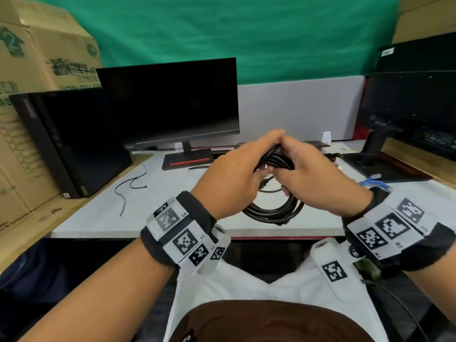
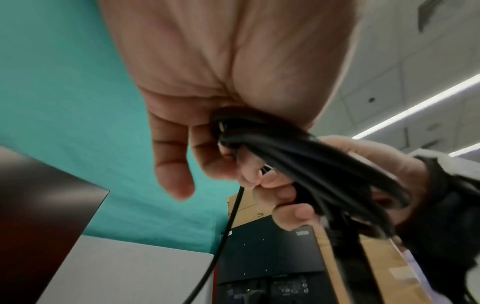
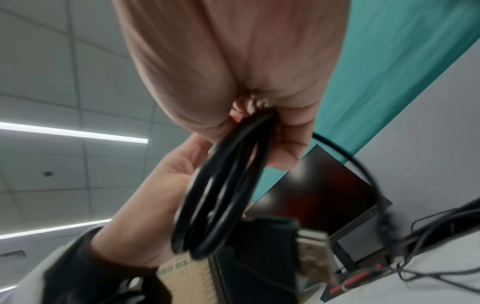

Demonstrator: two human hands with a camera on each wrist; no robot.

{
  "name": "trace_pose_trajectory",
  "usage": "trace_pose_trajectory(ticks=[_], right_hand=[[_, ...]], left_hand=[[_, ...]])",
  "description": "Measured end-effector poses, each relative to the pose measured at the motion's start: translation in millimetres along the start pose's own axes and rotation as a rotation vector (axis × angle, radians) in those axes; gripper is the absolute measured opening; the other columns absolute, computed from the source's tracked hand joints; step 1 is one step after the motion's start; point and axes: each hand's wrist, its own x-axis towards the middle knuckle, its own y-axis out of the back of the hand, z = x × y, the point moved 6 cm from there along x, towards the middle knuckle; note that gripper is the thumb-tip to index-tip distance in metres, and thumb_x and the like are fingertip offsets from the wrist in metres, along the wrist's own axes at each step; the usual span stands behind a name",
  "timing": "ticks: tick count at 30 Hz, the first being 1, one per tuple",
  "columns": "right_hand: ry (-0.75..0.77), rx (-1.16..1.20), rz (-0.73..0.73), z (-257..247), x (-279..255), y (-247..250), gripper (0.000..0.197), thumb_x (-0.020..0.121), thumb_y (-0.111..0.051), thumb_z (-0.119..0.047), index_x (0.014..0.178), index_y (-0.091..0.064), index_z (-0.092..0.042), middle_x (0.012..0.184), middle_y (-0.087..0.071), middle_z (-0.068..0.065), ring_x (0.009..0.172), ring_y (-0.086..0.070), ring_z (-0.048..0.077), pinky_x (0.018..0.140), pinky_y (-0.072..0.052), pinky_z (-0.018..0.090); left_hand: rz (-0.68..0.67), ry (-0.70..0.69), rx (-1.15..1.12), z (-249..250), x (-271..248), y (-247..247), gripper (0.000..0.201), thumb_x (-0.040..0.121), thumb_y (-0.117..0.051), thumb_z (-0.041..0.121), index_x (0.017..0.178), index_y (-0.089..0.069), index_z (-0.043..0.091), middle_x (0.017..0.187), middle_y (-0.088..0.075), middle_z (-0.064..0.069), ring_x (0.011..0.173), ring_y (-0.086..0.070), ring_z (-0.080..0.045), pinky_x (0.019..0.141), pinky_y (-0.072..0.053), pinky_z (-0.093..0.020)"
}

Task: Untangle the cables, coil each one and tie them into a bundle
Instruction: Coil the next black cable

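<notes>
White desk (image 1: 172,213) runs left to right, red trim along its near edge. Green cloth backdrop (image 1: 222,28) hangs behind; below it a pale grey partition panel (image 1: 296,107). Dark monitor (image 1: 170,102) stands centre-left on a base with a red stripe (image 1: 190,162). Black tower PC (image 1: 71,139) just left of it, upright. Second monitor (image 1: 414,99) at right, back side facing in. Stacked cardboard boxes (image 1: 32,70) far left, printed in green; more cardboard (image 1: 424,18) top right. Ceiling of grey-white tiles (image 3: 52,61) with long strip lights (image 3: 72,132), lit. Small white card stand (image 1: 326,137) by the partition.
</notes>
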Motion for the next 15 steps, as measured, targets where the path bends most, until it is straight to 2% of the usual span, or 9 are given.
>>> trace_pose_trajectory(ticks=[3, 5, 6, 7, 8, 10, 12, 14, 15], right_hand=[[0.023, -0.115, -0.001, -2, -1, 5, 0.053, 0.084, -0.053, 0.011, 0.113, -0.048, -0.032, 0.093, -0.063, -0.022, 0.087, -0.065, 0.004, 0.065, -0.047, 0.007], [-0.04, -0.224, 0.036, 8, 2, 7, 0.055, 0.08, -0.055, 0.007, 0.123, -0.048, -0.028, 0.106, -0.065, -0.004, 0.086, -0.062, 0.02, 0.066, -0.051, 0.023], [-0.083, -0.27, 0.047, 14, 2, 7, 0.061, 0.08, -0.055, 0.004, 0.132, -0.046, -0.026, 0.113, -0.063, 0.006, 0.083, -0.061, 0.021, 0.067, -0.051, 0.026], [-0.113, -0.313, 0.049, 20, 2, 6, 0.068, 0.082, -0.056, 0.002, 0.141, -0.041, -0.027, 0.117, -0.059, 0.008, 0.084, -0.059, 0.017, 0.069, -0.049, 0.021], [-0.126, -0.353, 0.049, 23, 2, 5, 0.072, 0.083, -0.056, 0.0, 0.147, -0.037, -0.028, 0.118, -0.055, 0.006, 0.086, -0.056, 0.012, 0.07, -0.043, 0.011], [-0.086, -0.37, 0.079, 19, 3, 5, 0.067, 0.085, -0.055, 0.002, 0.146, -0.045, -0.026, 0.117, -0.055, 0.002, 0.089, -0.055, 0.009, 0.074, -0.036, 0.005], [-0.021, -0.298, 0.074, 13, 3, 1, 0.058, 0.084, -0.052, 0.007, 0.131, -0.061, -0.025, 0.106, -0.061, -0.008, 0.083, -0.058, 0.003, 0.081, -0.044, 0.016], [0.027, -0.259, -0.002, 8, 0, -8, 0.055, 0.081, -0.049, 0.013, 0.115, -0.07, -0.024, 0.087, -0.059, -0.021, 0.074, -0.059, 0.0, 0.076, -0.053, 0.026], [0.047, -0.255, -0.041, 6, -2, -12, 0.056, 0.079, -0.047, 0.016, 0.11, -0.072, -0.024, 0.081, -0.059, -0.022, 0.074, -0.06, 0.001, 0.072, -0.054, 0.025]], left_hand=[[0.065, -0.062, 0.063, 5, -2, 3, 0.055, 0.104, -0.047, 0.02, 0.154, -0.031, 0.032, 0.098, -0.059, 0.001, 0.092, -0.057, -0.023, 0.083, -0.048, -0.045], [0.166, -0.067, 0.094, 8, -5, 7, 0.049, 0.104, -0.043, 0.017, 0.151, -0.039, 0.028, 0.083, -0.047, 0.002, 0.077, -0.052, -0.026, 0.073, -0.048, -0.047], [0.187, -0.059, 0.107, 10, -6, 6, 0.047, 0.104, -0.043, 0.016, 0.15, -0.041, 0.027, 0.081, -0.044, 0.003, 0.074, -0.051, -0.027, 0.07, -0.048, -0.046], [0.187, -0.042, 0.122, 11, -6, 4, 0.046, 0.104, -0.042, 0.016, 0.149, -0.042, 0.026, 0.081, -0.045, 0.003, 0.073, -0.052, -0.029, 0.068, -0.048, -0.047], [0.174, -0.02, 0.149, 11, -5, 1, 0.045, 0.104, -0.041, 0.017, 0.148, -0.043, 0.025, 0.084, -0.047, 0.001, 0.073, -0.053, -0.03, 0.067, -0.049, -0.047], [0.121, 0.023, 0.245, 6, -2, -2, 0.044, 0.105, -0.04, 0.019, 0.148, -0.04, 0.024, 0.094, -0.053, -0.001, 0.078, -0.057, -0.032, 0.07, -0.048, -0.048], [0.039, 0.046, 0.329, -2, 0, -6, 0.041, 0.102, -0.044, 0.022, 0.143, -0.041, 0.024, 0.104, -0.055, -0.001, 0.085, -0.059, -0.031, 0.073, -0.049, -0.046], [-0.039, 0.083, 0.325, -7, -2, -11, 0.033, 0.096, -0.052, 0.022, 0.129, -0.051, 0.023, 0.105, -0.053, 0.001, 0.089, -0.059, -0.028, 0.075, -0.049, -0.041], [-0.063, 0.11, 0.303, -9, -3, -14, 0.029, 0.093, -0.054, 0.022, 0.122, -0.055, 0.023, 0.101, -0.052, 0.002, 0.089, -0.058, -0.026, 0.075, -0.048, -0.039]])
